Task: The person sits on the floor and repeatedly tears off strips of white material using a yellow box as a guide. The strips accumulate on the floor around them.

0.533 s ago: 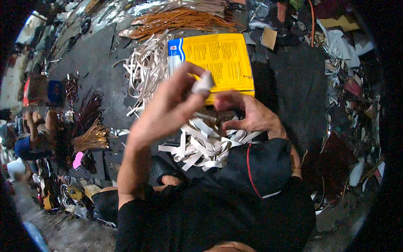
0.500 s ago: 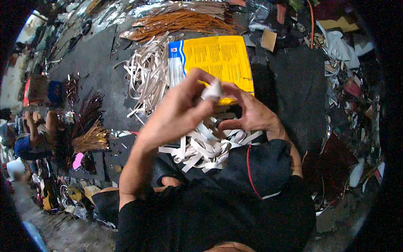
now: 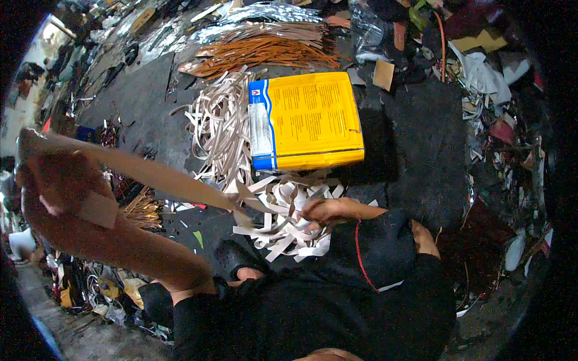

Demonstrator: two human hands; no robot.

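Note:
Far out to the left, my left hand is closed around a long pale strip. The strip stretches slantwise down to the right, toward a heap of loose white strips in front of me. At the heap's right side is my right hand, somewhat blurred, its fingers curled together at the strips. What lies between those fingertips is hidden. Beyond the heap lies a yellow and blue box, with a bundle of long whitish strips along its left side.
Orange-brown strips lie behind the box. Gold-brown strips are on the left. Scraps and a white plastic sheet crowd the right edge. A black-clad knee is close to my right hand.
Both hands were together above the box's near edge. My left hand has swung far left, drawing out a strip; my right hand has dropped to the heap.

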